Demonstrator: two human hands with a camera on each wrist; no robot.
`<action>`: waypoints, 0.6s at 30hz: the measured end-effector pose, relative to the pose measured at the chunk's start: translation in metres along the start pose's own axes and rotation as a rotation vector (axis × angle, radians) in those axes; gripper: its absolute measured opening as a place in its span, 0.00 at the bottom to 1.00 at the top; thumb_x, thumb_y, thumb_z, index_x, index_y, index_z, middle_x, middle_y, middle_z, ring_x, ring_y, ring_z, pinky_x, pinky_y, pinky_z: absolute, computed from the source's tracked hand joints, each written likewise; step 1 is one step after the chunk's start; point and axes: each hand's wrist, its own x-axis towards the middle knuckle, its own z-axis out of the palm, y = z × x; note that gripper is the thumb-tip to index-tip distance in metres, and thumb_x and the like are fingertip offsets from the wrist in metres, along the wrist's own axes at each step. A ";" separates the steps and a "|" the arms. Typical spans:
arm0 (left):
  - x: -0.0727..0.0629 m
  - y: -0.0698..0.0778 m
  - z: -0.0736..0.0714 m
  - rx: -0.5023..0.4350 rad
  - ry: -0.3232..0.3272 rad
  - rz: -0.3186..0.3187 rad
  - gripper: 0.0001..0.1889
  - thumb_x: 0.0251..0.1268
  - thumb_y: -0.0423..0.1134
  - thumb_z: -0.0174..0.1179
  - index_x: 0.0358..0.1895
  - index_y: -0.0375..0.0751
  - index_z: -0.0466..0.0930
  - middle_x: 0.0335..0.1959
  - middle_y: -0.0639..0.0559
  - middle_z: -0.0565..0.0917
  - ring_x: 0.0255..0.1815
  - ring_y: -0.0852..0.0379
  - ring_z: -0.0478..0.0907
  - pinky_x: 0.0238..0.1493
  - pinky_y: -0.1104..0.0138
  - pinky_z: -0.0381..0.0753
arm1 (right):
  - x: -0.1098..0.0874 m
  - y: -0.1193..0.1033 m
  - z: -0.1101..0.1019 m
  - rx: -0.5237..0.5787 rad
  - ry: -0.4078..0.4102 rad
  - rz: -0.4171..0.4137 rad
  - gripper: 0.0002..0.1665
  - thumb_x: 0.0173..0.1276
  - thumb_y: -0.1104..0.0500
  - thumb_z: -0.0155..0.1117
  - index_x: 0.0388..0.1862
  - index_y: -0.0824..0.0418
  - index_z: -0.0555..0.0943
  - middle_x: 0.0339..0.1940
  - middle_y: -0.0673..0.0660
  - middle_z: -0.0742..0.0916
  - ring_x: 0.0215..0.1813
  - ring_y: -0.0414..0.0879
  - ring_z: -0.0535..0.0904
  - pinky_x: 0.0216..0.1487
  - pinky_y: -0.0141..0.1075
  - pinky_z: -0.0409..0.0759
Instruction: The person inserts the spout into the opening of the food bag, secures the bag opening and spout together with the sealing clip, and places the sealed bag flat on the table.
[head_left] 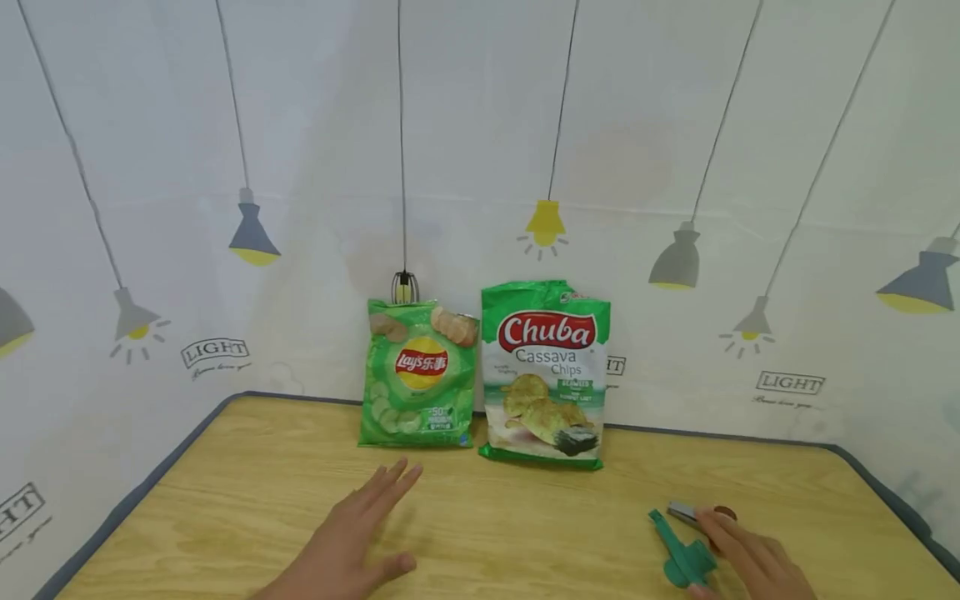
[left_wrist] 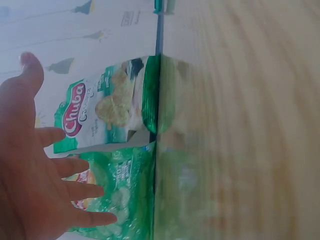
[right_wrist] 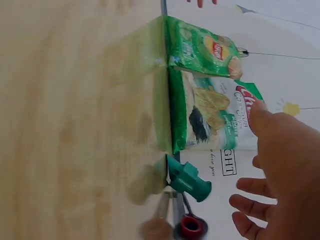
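Note:
My left hand (head_left: 348,533) hovers over the table with its fingers spread and holds nothing. Beyond its fingertips stands a green Lay's chip bag (head_left: 417,383), leaning on the back wall. To the right of that bag is a taller green and white Chuba cassava chip bag (head_left: 546,392), also upright. My right hand (head_left: 757,562), fingers loosely bent and empty, is close by a teal plastic clip (head_left: 681,552) with a round spout-like part. Scissors (head_left: 681,512) with a dark red and black handle lie just behind the clip, partly covered by my fingers in the head view.
The light wood-patterned table (head_left: 525,533) has a dark edge (head_left: 300,396) along the back and sides. White wall sheets (head_left: 480,125) printed with hanging lamps enclose it on the left, back and right.

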 end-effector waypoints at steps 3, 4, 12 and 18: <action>0.003 0.005 0.001 -0.220 -0.018 -0.111 0.35 0.67 0.47 0.59 0.74 0.46 0.56 0.71 0.41 0.63 0.68 0.34 0.60 0.56 0.37 0.64 | -0.003 -0.002 0.009 0.075 0.026 0.083 0.38 0.48 0.57 0.79 0.61 0.56 0.77 0.44 0.50 0.82 0.35 0.37 0.74 0.30 0.30 0.69; 0.004 0.006 0.001 -0.312 -0.026 -0.165 0.33 0.69 0.46 0.58 0.74 0.43 0.57 0.70 0.39 0.63 0.68 0.34 0.60 0.57 0.39 0.65 | -0.004 -0.002 0.013 0.103 0.035 0.099 0.35 0.48 0.59 0.80 0.58 0.58 0.79 0.42 0.49 0.82 0.30 0.33 0.71 0.26 0.27 0.67; 0.006 -0.017 0.008 -0.847 0.001 -0.459 0.29 0.77 0.44 0.47 0.71 0.28 0.55 0.62 0.31 0.70 0.58 0.41 0.73 0.52 0.55 0.76 | -0.011 0.009 0.031 0.242 0.092 0.037 0.36 0.39 0.72 0.79 0.52 0.62 0.81 0.44 0.49 0.78 0.18 0.27 0.62 0.19 0.20 0.61; 0.002 -0.029 0.009 -1.150 0.029 -0.408 0.27 0.80 0.43 0.38 0.73 0.31 0.51 0.65 0.34 0.69 0.60 0.47 0.73 0.54 0.56 0.75 | -0.013 0.009 0.032 0.195 0.123 0.096 0.32 0.39 0.72 0.80 0.49 0.63 0.82 0.45 0.50 0.77 0.19 0.28 0.64 0.19 0.21 0.63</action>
